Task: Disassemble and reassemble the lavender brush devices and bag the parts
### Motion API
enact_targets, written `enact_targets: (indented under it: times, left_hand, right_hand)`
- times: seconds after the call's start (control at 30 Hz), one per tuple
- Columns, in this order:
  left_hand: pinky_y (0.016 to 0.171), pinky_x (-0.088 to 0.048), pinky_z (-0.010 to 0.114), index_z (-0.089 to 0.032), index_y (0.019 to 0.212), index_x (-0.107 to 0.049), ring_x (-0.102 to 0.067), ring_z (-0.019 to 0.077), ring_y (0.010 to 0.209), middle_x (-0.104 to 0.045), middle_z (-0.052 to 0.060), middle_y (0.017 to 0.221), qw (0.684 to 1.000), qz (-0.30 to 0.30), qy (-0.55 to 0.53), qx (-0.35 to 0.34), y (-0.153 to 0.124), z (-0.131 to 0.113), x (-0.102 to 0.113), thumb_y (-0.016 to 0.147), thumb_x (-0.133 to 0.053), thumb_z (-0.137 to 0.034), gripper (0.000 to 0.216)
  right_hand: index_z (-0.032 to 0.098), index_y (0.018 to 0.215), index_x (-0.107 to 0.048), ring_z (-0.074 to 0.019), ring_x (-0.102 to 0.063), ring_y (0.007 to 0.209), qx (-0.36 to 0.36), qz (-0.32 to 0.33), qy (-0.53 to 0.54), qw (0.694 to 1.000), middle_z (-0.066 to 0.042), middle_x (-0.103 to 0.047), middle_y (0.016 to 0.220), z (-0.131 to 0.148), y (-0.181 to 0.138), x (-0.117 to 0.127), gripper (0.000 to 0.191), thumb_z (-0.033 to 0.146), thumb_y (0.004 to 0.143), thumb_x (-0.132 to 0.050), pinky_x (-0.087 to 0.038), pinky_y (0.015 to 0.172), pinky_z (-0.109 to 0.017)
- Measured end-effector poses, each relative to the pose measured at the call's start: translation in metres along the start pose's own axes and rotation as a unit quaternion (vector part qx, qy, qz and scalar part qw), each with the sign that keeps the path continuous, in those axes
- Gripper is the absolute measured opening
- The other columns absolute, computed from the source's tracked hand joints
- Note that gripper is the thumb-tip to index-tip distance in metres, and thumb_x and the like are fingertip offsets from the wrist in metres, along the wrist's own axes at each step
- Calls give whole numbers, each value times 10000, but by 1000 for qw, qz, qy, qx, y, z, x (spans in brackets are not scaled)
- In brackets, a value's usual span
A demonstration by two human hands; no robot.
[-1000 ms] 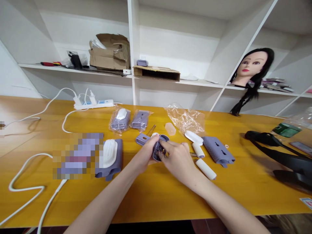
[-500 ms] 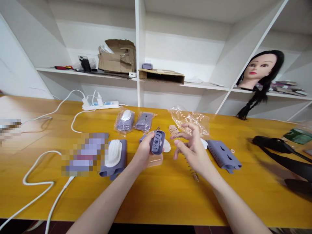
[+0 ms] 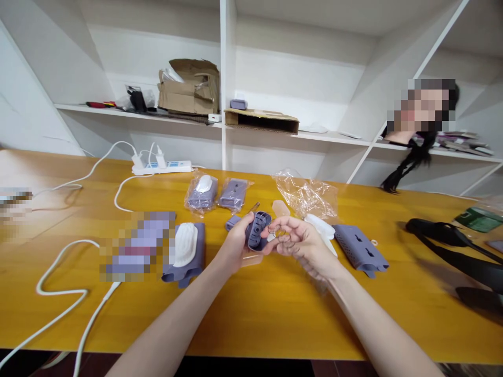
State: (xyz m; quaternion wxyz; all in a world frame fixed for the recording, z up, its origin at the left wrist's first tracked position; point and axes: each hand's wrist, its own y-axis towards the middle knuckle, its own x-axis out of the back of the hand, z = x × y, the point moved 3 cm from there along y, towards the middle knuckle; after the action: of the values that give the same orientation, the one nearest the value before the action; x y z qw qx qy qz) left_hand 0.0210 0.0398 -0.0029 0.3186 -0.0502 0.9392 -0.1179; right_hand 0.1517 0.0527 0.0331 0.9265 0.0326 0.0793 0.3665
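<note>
My left hand (image 3: 234, 242) is closed around a small purple oval plastic part (image 3: 259, 230), its hollow, ribbed end turned toward me. My right hand (image 3: 301, 242) pinches a thin wire coil spring (image 3: 281, 235) right beside that open end. Whether the spring touches the part I cannot make out. White oval pieces (image 3: 320, 226) lie just beyond my right hand. To the right rests a purple perforated housing (image 3: 361, 250) with two dark slots. Left of my hands lies another purple housing (image 3: 198, 251) with a white ribbed oval piece (image 3: 185, 244) on it.
Two bagged purple units (image 3: 233, 193) and a crumpled clear plastic bag (image 3: 304, 191) lie toward the back. A white power strip (image 3: 167, 168) with cables is at the back left. Black curved objects (image 3: 451, 235) occupy the right side. Shelves (image 3: 334, 137) hold cardboard boxes and a mannequin head.
My right hand has moved left and down, bringing the spring up to the purple part; its fingers have closed in. My left hand stays in nearly the same place with the part.
</note>
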Motion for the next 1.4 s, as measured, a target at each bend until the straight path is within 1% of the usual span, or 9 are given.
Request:
enact_targets:
  times: [0.07, 0.17, 0.37, 0.53, 0.67, 0.77, 0.9, 1.13, 1.4]
  left_hand:
    - [538, -424, 244, -150, 651, -596, -566, 145, 509, -620, 43, 560, 1000, 22, 10, 0, 0, 0, -1, 872, -419, -385, 368]
    - [527, -422, 241, -145, 687, -599, -568, 147, 506, -625, 50, 555, 999, 14, 32, 1, 0, 0, -1, 880, -405, -383, 363]
    - [536, -423, 232, -130, 778, -634, -577, 134, 527, -655, 43, 629, 999, -21, 32, 15, -2, 2, -3, 880, -434, -345, 311]
    - [537, -410, 220, -151, 755, -636, -564, 124, 537, -640, 23, 624, 999, -18, 28, 17, -2, 6, -4, 877, -451, -337, 289]
    - [509, -384, 220, -175, 759, -616, -532, 120, 496, -621, 5, 594, 998, -27, 47, 39, -2, 11, -1, 830, -529, -387, 240]
    - [526, -397, 231, -185, 763, -606, -533, 117, 488, -627, -8, 601, 996, -42, 45, 64, -3, 13, 0, 789, -583, -408, 225]
    - [545, -412, 232, -183, 795, -621, -544, 111, 501, -643, -9, 639, 995, -51, 37, 73, -3, 13, -2, 793, -585, -383, 204]
    - [499, -405, 204, -173, 764, -620, -503, 88, 461, -611, -13, 597, 994, -46, 38, 86, -5, 11, -4, 854, -508, -335, 216]
    - [486, -418, 203, -170, 804, -616, -522, 89, 464, -627, -3, 637, 994, -32, 34, 96, -4, 11, -2, 870, -483, -330, 218]
  right_hand:
    - [198, 871, -550, -140, -675, 579, 1, -11, 1, 1000, 14, -653, 780, 0, 0, -2, 257, 211, 675, -715, -475, 551, -257]
    - [196, 858, -513, -105, -619, 436, 14, -47, -29, 998, 26, -627, 677, 1, 0, -1, 183, 347, 809, -604, -334, 411, -199]
    - [208, 942, -495, -46, -387, 317, 15, -65, -60, 996, 74, -522, 573, -5, 2, 4, 239, 425, 848, -525, -195, 340, -192]
    - [198, 928, -513, -27, -361, 370, 12, -36, -83, 996, 81, -500, 616, -12, 6, 1, 219, 334, 788, -611, -254, 372, -179]
    - [221, 923, -469, -45, -429, 344, -15, -66, -133, 989, 99, -528, 630, -17, 7, 2, 310, 203, 680, -661, -322, 357, -183]
    - [212, 870, -531, -50, -418, 338, -12, -106, -240, 965, 91, -526, 610, -16, 5, 3, 210, 182, 688, -632, -316, 347, -191]
    - [207, 800, -635, -89, -476, 508, 56, -147, -356, 921, 56, -542, 616, -8, 2, 1, 133, 150, 680, -644, -404, 489, -222]
    - [239, 793, -696, -130, -524, 711, 109, -193, -451, 865, 15, -516, 809, -4, 0, 1, 225, 104, 614, -686, -451, 684, -292]
    - [220, 842, -656, -167, -556, 822, 157, -213, -476, 839, -6, -539, 868, -6, -1, 3, 205, 168, 651, -709, -471, 762, -336]
